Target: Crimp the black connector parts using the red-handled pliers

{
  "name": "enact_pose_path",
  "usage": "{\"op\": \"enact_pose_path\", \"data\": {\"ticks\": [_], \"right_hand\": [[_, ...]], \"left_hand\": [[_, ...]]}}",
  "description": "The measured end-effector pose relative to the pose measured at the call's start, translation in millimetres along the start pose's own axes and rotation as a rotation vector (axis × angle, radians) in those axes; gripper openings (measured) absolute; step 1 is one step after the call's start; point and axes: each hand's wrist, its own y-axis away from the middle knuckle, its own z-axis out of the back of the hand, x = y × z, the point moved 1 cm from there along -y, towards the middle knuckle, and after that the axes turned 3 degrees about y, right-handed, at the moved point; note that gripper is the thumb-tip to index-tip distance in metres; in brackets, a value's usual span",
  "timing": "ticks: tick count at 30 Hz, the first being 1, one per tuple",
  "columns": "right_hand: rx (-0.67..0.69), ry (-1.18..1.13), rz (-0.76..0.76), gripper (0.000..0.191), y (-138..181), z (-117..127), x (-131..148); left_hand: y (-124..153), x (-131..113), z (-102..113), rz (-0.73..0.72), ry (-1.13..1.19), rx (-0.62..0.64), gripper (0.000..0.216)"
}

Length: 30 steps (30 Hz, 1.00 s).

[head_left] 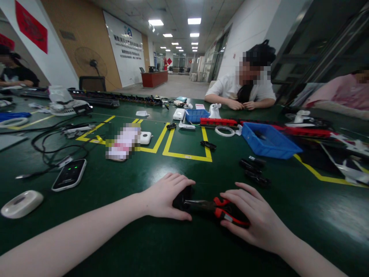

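Note:
My left hand is closed over a small black part on the green table. My right hand grips the red handles of a pair of pliers, whose dark jaws reach left to the black part under my left fingers. Both hands rest on the table near its front edge. How the jaws meet the part is hidden by my fingers.
Several small black parts lie right of centre beside a blue bin. A black device with green lights and a white oval device sit at left among cables. Yellow tape marks squares. Other people sit along the far edge.

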Motion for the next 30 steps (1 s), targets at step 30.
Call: {"op": "enact_pose_path", "data": {"ticks": [30], "right_hand": [[0.062,-0.057,-0.050,0.044,-1.1,-1.3,-0.7]], "left_hand": [[0.0,-0.3,0.2,-0.008,-0.022,0.006,0.080]]}}
